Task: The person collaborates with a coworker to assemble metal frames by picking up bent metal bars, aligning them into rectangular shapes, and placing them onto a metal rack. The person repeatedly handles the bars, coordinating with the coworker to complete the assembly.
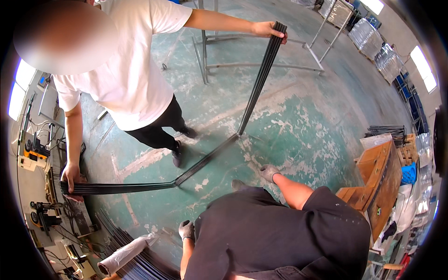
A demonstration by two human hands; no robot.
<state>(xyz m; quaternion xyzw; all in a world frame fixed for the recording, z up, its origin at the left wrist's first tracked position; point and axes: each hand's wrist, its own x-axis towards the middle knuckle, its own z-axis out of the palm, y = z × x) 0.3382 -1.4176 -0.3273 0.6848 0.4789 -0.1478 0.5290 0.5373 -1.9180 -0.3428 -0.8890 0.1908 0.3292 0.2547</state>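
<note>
Bent black rod bundle (205, 161) held by co-worker, long axis diagonal over floor (298, 126). Left grip (186, 229), right grip (269, 172) gloved, empty, loosely curled, near bundle's bend. Wooden crates (380, 182) right.

Single head view, fisheye, looking steeply down at green floor (298, 116).

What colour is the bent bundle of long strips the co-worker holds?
Black, seen in the head view: the bundle of strips held at both ends.

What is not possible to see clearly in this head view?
- Left hand: grip unclear, small and turned away.
- Right hand: its grey glove hides whether it is shut.
- Rod pile: cut off by the lower edge.
- Bench tools: too small at the rim.
</note>
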